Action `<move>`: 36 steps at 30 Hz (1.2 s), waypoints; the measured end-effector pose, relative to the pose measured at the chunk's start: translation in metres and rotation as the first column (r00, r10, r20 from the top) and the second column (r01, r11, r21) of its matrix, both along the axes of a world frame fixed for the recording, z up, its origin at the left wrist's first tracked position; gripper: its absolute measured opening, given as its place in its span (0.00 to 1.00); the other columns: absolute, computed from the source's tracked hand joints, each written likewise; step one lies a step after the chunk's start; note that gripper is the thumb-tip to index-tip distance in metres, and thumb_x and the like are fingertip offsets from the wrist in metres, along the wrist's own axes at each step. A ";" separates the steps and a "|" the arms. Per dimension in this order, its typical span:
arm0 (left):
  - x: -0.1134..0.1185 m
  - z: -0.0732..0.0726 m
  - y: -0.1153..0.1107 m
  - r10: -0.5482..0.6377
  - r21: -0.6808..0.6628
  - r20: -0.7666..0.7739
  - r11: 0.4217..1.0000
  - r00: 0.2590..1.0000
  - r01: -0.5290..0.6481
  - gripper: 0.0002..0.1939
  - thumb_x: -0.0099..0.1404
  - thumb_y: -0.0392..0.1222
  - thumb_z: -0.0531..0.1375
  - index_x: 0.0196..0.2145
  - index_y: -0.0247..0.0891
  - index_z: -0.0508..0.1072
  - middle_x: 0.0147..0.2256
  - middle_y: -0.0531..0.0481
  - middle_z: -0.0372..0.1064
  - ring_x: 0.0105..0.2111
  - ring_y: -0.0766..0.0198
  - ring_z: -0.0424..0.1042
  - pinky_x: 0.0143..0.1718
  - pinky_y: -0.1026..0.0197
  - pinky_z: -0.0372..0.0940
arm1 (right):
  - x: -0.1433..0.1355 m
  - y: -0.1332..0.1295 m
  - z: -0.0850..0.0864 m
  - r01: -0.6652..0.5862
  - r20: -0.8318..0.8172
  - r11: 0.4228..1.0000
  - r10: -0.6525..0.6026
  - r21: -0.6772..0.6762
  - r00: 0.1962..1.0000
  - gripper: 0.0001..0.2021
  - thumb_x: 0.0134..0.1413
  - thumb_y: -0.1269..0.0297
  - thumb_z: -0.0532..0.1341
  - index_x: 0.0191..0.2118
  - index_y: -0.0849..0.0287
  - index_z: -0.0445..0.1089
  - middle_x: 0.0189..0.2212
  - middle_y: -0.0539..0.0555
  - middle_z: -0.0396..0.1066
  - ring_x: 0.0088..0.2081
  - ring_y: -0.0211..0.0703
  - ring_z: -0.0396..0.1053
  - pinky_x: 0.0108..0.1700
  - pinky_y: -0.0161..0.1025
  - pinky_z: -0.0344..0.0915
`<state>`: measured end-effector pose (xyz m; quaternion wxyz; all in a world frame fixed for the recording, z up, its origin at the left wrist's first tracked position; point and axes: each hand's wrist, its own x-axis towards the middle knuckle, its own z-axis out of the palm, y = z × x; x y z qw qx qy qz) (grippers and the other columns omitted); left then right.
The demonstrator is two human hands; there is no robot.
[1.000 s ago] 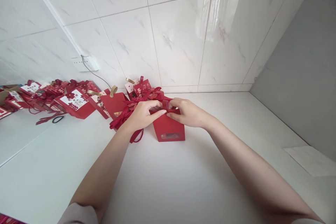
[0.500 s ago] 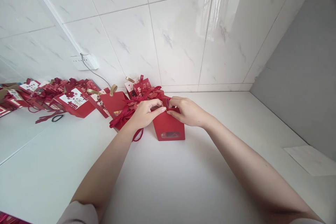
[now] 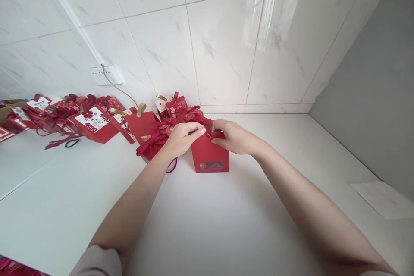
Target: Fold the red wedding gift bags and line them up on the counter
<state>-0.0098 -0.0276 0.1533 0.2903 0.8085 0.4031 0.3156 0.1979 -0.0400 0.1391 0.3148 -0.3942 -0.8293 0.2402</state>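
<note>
A red gift box (image 3: 210,155) with a small clear window low on its front stands upright on the white table. My left hand (image 3: 185,136) pinches the top left edge of this box between thumb and fingers. At the top right, my right hand (image 3: 231,136) grips the box's upper edge, its thumb on the near side and its fingers curled behind. The box's top looks partly parted between the hands, and a thin gold piece shows there. The far side of the box is hidden.
Left of the box, red gift boxes with ribbons (image 3: 152,144) and one with a gold handle (image 3: 141,110) crowd together. More decorated boxes (image 3: 95,123) line the tiled wall, below a socket (image 3: 106,75) with a grey cable. A white sheet (image 3: 381,198) lies far right.
My right hand's thumb has moved slightly right, apart from the left thumb. The box's top has parted a little, and red contents show more clearly in its window.
</note>
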 end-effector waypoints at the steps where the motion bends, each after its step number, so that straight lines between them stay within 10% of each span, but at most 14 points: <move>1: -0.001 0.000 0.000 0.000 -0.004 -0.009 1.000 1.000 0.000 0.18 0.67 0.53 0.55 0.28 0.37 0.71 0.24 0.54 0.63 0.24 0.67 0.61 0.26 0.63 0.56 | 0.002 -0.001 0.002 0.005 0.004 0.999 -0.005 -0.046 1.000 0.05 0.51 0.71 0.58 0.33 0.55 0.61 0.33 0.50 0.68 0.33 0.41 0.65 0.32 0.37 0.60; 11: -0.003 0.004 -0.003 -0.184 -0.099 -0.041 0.979 0.982 0.179 0.14 0.62 0.46 0.62 0.44 0.39 0.75 0.45 0.47 0.74 0.46 0.56 0.72 0.49 0.55 0.67 | 0.016 -0.009 0.019 -0.035 -0.130 0.999 0.035 0.000 0.991 0.07 0.56 0.71 0.56 0.36 0.55 0.70 0.39 0.51 0.75 0.40 0.41 0.71 0.41 0.40 0.67; 19: 0.008 -0.008 -0.002 -0.001 -0.038 -0.057 0.999 0.998 -0.001 0.13 0.61 0.50 0.63 0.36 0.38 0.77 0.36 0.51 0.76 0.36 0.60 0.73 0.40 0.60 0.67 | 0.011 -0.008 0.018 -0.035 -0.125 0.998 0.040 0.042 0.991 0.11 0.57 0.72 0.54 0.40 0.55 0.72 0.41 0.52 0.74 0.40 0.41 0.71 0.41 0.40 0.68; 36: 0.002 0.001 -0.005 -0.105 -0.052 -0.051 0.993 0.993 0.103 0.12 0.62 0.46 0.61 0.40 0.37 0.77 0.39 0.49 0.77 0.41 0.57 0.74 0.43 0.58 0.68 | 0.009 -0.008 0.014 -0.045 -0.108 0.998 0.048 0.032 0.993 0.20 0.61 0.70 0.54 0.56 0.48 0.69 0.47 0.54 0.72 0.42 0.44 0.71 0.44 0.45 0.72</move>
